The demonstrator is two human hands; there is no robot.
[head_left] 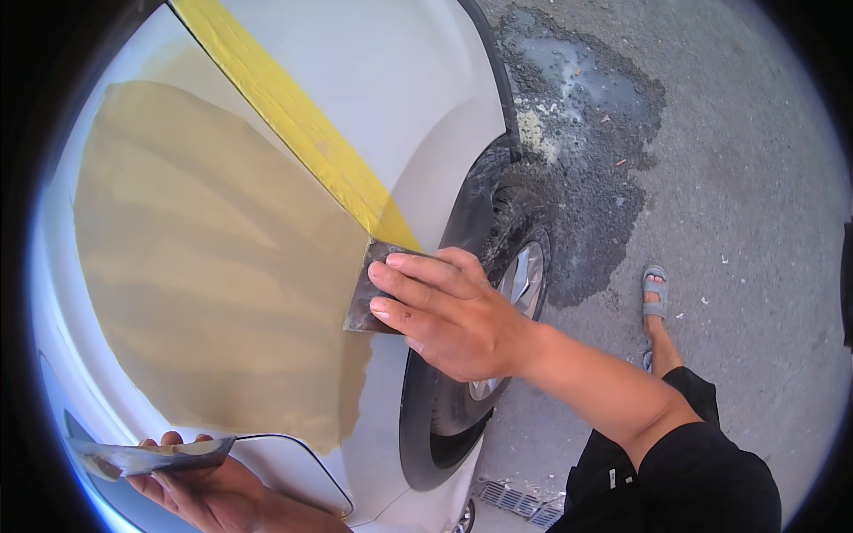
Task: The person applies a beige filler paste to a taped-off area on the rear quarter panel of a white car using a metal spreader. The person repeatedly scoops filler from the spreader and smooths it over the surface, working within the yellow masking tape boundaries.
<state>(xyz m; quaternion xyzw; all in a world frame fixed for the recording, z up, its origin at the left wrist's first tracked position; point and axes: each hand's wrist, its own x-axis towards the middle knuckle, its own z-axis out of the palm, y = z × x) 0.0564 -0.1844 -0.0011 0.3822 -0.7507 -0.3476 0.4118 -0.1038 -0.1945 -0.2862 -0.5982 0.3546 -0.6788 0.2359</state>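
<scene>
One head-worn fisheye view, taken from the person's own eye level, tipped steeply downward, close over the white car body [382, 89] at left and centre, pavement [737, 178] farther below at right, right forearm [595, 373] reaching in from lower right, corners rounded off to black.

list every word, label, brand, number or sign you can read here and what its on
There is no readable text in this picture.
Pale marks on the black clothing: too small to read.
Yellow tape, wheel, dark spreader under the right hand, metal plate in the left hand: no lettering I can make out.
</scene>
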